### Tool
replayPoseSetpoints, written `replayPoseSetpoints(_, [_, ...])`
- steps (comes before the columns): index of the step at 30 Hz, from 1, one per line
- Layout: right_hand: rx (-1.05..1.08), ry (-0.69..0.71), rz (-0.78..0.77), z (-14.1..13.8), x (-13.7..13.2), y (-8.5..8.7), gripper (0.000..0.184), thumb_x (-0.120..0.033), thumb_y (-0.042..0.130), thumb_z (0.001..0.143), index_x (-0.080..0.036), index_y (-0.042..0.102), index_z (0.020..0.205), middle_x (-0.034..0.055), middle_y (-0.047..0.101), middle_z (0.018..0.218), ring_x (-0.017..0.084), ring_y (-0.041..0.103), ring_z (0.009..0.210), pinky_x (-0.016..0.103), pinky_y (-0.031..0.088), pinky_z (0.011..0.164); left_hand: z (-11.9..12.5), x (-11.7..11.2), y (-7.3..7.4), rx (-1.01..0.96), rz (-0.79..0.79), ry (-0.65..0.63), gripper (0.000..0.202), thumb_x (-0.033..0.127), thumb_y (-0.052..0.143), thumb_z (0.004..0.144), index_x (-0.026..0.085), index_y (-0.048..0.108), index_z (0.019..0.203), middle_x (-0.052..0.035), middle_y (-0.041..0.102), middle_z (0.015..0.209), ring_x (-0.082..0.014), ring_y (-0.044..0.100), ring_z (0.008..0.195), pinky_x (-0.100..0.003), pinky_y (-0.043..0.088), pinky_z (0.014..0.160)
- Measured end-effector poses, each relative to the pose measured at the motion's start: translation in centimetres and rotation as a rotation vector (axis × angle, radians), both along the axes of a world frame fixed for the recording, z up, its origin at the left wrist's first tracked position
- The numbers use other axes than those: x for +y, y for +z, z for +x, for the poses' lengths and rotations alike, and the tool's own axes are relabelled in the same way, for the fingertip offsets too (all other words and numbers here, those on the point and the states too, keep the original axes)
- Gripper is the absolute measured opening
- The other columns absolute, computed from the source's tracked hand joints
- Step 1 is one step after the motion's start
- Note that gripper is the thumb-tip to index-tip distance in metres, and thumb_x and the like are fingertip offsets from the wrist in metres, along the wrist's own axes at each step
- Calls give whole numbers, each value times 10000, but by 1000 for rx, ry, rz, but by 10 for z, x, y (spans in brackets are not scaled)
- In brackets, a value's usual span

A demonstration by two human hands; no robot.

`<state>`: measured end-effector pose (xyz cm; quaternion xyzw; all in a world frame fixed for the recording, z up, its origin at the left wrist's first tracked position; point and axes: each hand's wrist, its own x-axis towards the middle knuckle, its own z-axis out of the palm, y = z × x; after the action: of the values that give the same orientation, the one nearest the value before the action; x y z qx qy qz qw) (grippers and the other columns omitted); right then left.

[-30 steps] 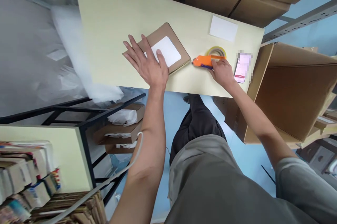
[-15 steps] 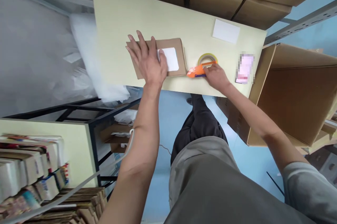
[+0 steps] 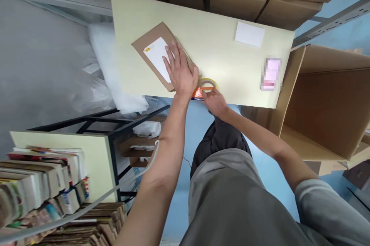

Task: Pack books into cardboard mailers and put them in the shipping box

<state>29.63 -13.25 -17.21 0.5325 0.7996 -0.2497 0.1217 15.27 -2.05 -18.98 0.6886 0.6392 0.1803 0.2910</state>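
Note:
A flat brown cardboard parcel (image 3: 154, 39) with a white label (image 3: 157, 55) lies turned at an angle on the pale table (image 3: 225, 65). My left hand (image 3: 182, 71) rests on its right side, fingers spread over part of the label. In my right hand (image 3: 215, 101) is an orange tape dispenser (image 3: 199, 92), its yellow-edged tape roll (image 3: 208, 82) showing above the fingers. The dispenser's front end is close to the parcel's lower right corner, beside my left wrist; whether it touches the cardboard I cannot tell.
A white card (image 3: 249, 34) and a blurred-out pink phone-like item (image 3: 271, 73) lie at the table's right. Beyond stands a large open carton (image 3: 326, 103). Stacked cartons (image 3: 235, 3) line the back. Books (image 3: 43, 173) and flattened cardboard (image 3: 86, 225) fill the lower left.
The parcel has rotated, uncovering more of its label. My left hand has shifted right along it. My right hand has brought the tape dispenser left and nearer the table's front edge.

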Motion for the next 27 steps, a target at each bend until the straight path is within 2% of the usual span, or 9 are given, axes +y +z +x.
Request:
replayPoseSetpoints(2, [-64,-56,-47,42,-12,4,383,-138,467,1147,-34,615,1485,210,849,1200,299,775,1120,426,465,1173,0,-1,2,-11,-2,-10,828,432,612,1068,220,321,1814,-49,157,1932,-292,-101,1795,-525,-109,1463])
replayPoseSetpoints(5, [-186,-161,-26,107,-18,15,366,-274,545,1149,-27,640,1401,253,835,1171,349,756,1122,461,482,1126,3,-3,3,-3,7,-22,818,402,591,1079,189,301,1814,-58,152,1933,-291,-93,1800,-530,-128,1459])
replayPoseSetpoints(8, [-222,-179,65,136,0,20,443,-389,470,1176,-22,630,1366,262,819,1127,366,749,1080,499,483,1133,5,-4,3,20,18,-32,840,387,594,1075,150,276,1815,-81,145,1933,-302,-84,1802,-535,-148,1451])
replayPoseSetpoints(10, [-210,-188,129,131,21,17,525,-427,374,1197,-4,574,1435,250,811,1117,363,753,1073,521,485,1149,5,-4,3,5,17,-37,834,412,598,1074,182,295,1816,-66,150,1933,-303,-86,1800,-530,-130,1457])
replayPoseSetpoints(12, [-177,-195,188,114,44,11,596,-446,255,1213,13,525,1480,240,805,1100,361,760,1075,544,488,1155,4,-4,3,-17,15,-40,826,447,596,1076,219,310,1816,-48,158,1933,-299,-86,1798,-532,-106,1462])
replayPoseSetpoints(15, [-122,-190,234,84,72,7,633,-425,179,1216,43,498,1498,256,804,1104,368,767,1113,566,479,1171,3,-5,5,-8,8,-49,841,479,587,1078,199,305,1819,-72,167,1930,-308,-82,1797,-540,-94,1461])
replayPoseSetpoints(18, [-138,-196,199,58,88,16,557,-367,272,1205,52,556,1438,288,812,1115,371,784,1116,569,467,1188,3,-4,7,9,9,-59,830,482,556,1088,156,315,1812,-106,175,1926,-320,-60,1799,-540,-93,1458])
replayPoseSetpoints(22, [-182,-259,131,31,93,35,436,-288,446,1160,60,628,1350,318,820,1139,360,811,1100,537,461,1216,4,-3,7,14,36,-65,815,475,516,1092,137,317,1807,-124,215,1915,-326,0,1805,-562,-86,1455])
replayPoseSetpoints(27, [-183,-350,92,13,96,47,416,-288,520,1131,53,686,1304,341,809,1187,382,814,1132,521,508,1175,9,-1,6,9,68,-21,815,475,503,1085,128,327,1802,-140,234,1907,-335,31,1804,-590,-33,1462])
